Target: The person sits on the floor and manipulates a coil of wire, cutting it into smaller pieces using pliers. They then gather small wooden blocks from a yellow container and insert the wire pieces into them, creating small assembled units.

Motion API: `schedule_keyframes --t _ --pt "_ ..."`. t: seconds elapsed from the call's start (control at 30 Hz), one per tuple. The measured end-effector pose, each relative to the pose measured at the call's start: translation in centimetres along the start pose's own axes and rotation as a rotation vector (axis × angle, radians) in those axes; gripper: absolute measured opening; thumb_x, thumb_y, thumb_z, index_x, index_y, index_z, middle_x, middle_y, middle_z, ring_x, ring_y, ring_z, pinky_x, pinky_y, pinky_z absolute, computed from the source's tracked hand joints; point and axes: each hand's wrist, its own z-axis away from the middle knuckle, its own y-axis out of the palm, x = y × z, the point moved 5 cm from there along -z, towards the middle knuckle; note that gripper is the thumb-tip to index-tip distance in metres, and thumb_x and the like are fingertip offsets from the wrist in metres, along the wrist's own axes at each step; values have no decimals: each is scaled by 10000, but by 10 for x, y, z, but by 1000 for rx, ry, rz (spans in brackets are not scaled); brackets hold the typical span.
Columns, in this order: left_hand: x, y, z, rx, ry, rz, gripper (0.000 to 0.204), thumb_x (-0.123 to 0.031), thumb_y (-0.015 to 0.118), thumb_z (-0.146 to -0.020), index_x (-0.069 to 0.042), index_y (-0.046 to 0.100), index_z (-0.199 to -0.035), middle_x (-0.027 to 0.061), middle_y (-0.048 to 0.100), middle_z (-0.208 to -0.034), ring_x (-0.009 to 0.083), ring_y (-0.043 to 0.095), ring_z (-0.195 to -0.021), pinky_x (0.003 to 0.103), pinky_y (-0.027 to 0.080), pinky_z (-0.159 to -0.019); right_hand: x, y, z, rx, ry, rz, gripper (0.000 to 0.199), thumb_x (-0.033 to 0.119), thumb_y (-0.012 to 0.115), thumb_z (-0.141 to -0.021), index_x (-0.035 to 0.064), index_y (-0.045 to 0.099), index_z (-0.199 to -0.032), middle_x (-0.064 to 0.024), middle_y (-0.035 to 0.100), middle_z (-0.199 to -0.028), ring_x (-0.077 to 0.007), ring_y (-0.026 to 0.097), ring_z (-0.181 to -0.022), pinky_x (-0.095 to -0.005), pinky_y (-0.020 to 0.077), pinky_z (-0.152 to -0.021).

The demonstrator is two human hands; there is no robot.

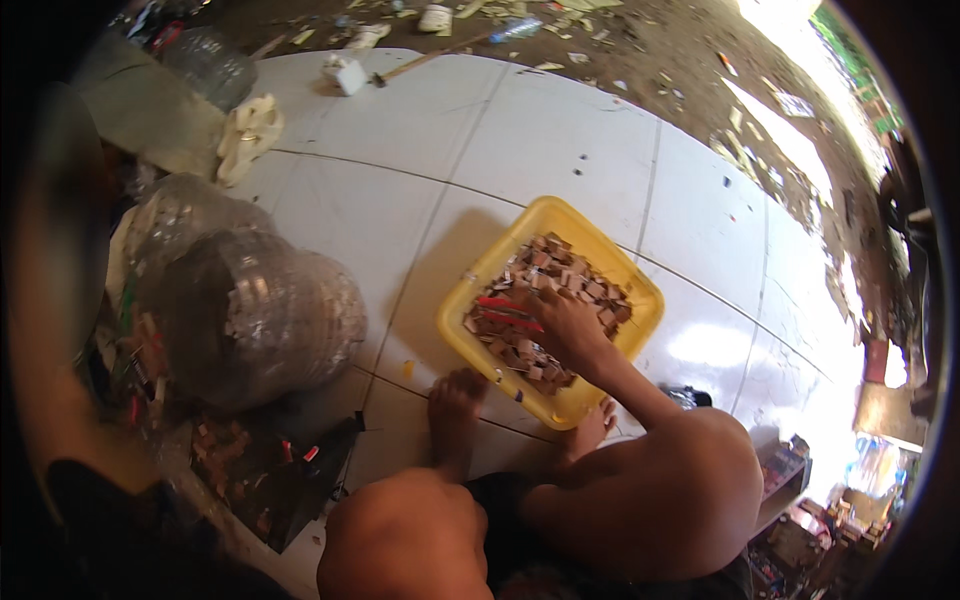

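A square yellow plastic tray [480, 270] sits on the white tiled floor and holds a heap of small flat brown pieces [570, 275] with a few red sticks [505, 305] among them. My right hand [560, 325] reaches in from the right and lies on the heap, fingertips pressed into the pieces beside the red sticks. Whether it grips anything is hidden. My left hand is out of view. My bare feet [455, 400] stand at the tray's near edge, with my knees below.
Two bulging clear plastic bags [250, 310] stand to the left. Below them a dark sheet [270, 470] carries scattered brown and red bits. Farther back lie a white cloth [248, 130], a plastic bottle [210, 65] and a long-handled tool [430, 58]. Littered dirt borders the tiles.
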Motion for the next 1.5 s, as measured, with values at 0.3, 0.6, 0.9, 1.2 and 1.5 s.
schedule_keyframes --t 0.3,0.6,0.9,1.2,1.5 --pt "12 202 94 763 149 -657 650 -325 688 -1015 -8 497 -1549 235 601 -1455 378 617 -1274 447 451 -1074 -30 -30 7 -183 25 -447 246 85 757 -959 57 600 -1146 -191 702 -1016 -419 722 -899 -491 570 -735" --pt "-258 252 329 598 687 -173 566 -335 759 -970 -83 630 -1460 161 634 -1448 339 593 -1351 504 422 -1105 65 -136 -9 -227 -219 -524 165 63 788 -949 42 685 -1076 -159 732 -818 -354 734 -736 -432 556 -679" --pt "-130 92 428 101 -137 57 354 -311 590 -1127 -29 691 -1316 59 666 -764 187 629 -665 344 489 -632 17 -203 9 -508 -311 -742 530 261 777 -1007 -18 612 -1426 -143 728 -1264 -229 714 -1074 -371 537 -1028" --pt "220 54 589 -87 -517 -996 343 -299 568 -1135 15 634 -1258 155 740 -961 263 718 -819 447 582 -755 -41 -95 49 106 -148 -607 217 -3 768 -913 6 749 -1129 -149 763 -1162 -290 720 -1068 -382 554 -951" --pt "175 51 548 -344 -432 -682 366 -288 571 -1109 13 611 -1312 193 653 -1169 255 687 -930 427 552 -811 2 20 143 67 -209 -115 485 540 705 -997 149 743 -1283 -69 725 -1302 -261 625 -1239 -485 412 -1130"
